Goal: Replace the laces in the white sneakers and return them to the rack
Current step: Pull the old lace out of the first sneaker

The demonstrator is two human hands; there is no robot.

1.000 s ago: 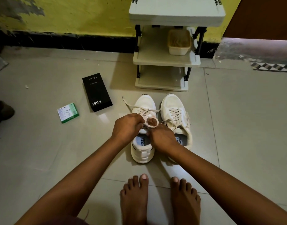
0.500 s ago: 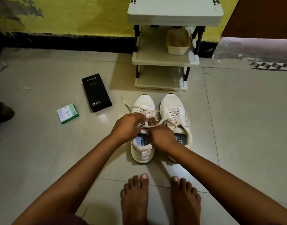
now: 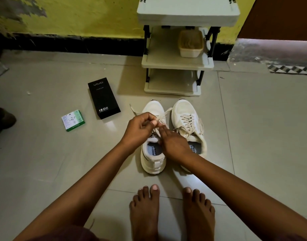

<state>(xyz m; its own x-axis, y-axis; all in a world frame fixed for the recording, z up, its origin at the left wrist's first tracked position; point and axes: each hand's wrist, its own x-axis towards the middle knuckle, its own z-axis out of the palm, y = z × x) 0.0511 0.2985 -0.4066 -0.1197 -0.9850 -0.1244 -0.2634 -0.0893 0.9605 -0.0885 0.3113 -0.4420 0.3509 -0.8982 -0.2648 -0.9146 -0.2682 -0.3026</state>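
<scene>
A pale tiled floor point(image 3: 45, 171) ran back to a yellow wall point(image 3: 90, 16) with a black base strip. Against that wall stood a white rack point(image 3: 177, 64) with three shelves; a cream tub point(image 3: 191, 44) sat on its middle shelf, toward the right.

Just in front of the rack, two white sneakers stood side by side on the floor, toes toward the rack. You were bent over them, your bare feet point(image 3: 171, 213) on the tiles just behind their heels.

The left sneaker point(image 3: 153, 153) was under your hands. Your left hand point(image 3: 140, 127) was curled above its tongue, pinching a cream lace point(image 3: 164, 113) between thumb and fingertips. One end of that lace trailed out to the left over the toe; another stretch ran up and right from your fingers. Your right hand point(image 3: 173, 141) lay over the sneaker's opening with its fingers reaching forward to the lace beside your left hand; I could not tell whether it was gripping the lace or only touching it.

The right sneaker point(image 3: 188, 122) was laced, its loose ends lying over its sides.

To the left, a black box point(image 3: 104, 98) lay flat on the floor, and a small green-and-white box point(image 3: 73, 120) lay farther left, apart from it.
</scene>
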